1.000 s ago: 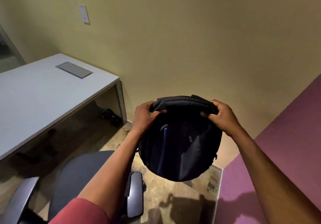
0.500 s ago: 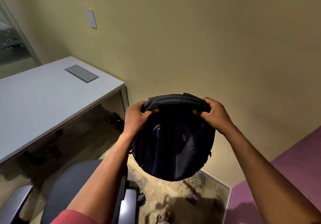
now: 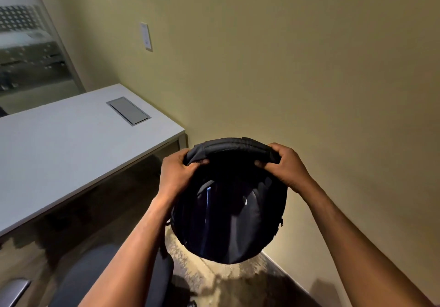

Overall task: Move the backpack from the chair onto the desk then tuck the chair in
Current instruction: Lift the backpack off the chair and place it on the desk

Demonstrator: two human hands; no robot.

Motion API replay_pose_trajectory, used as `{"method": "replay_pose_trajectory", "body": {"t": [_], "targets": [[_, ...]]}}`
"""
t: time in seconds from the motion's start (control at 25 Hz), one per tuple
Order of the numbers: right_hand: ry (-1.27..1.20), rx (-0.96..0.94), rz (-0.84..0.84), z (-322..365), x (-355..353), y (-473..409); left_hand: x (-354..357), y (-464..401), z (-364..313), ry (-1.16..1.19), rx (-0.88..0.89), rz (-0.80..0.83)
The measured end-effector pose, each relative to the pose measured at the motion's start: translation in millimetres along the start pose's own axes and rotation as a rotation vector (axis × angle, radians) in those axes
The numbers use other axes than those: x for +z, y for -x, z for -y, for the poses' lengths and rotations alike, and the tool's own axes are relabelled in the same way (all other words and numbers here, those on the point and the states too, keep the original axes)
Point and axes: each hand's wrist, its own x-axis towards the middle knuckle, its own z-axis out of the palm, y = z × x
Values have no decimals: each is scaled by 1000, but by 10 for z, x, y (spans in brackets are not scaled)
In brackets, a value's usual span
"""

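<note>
Head view. Yellow-beige wall point(image 3: 297, 56) fills the background, with a white wall plate point(image 3: 146, 36) on it and a frosted glass partition point(image 3: 28, 52) at far left. White desk point(image 3: 71, 144) stands against the wall at left, a grey cable hatch point(image 3: 128, 110) set flush in its top. Black backpack point(image 3: 228, 206) hangs in the air to the right of the desk's corner, clear of the desktop and above the speckled floor point(image 3: 214, 280). Left hand point(image 3: 177, 175) is closed on the left end of the backpack's top edge; right hand point(image 3: 284, 167) is closed on the right end. Dark grey office chair point(image 3: 83, 280) sits low at bottom left, under the left forearm, its seat bare.
</note>
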Motion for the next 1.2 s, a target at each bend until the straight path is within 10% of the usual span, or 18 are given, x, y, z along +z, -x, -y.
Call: {"method": "replay_pose_trajectory", "body": {"t": [0.96,1.2], "targets": [[-62,-182,209,196,1208,-3119,-300,-1776,592,12,-307,-369],[-115,-258,256,579,1737,-3909,-821,-2105,1029,132,-308,-95]]}}
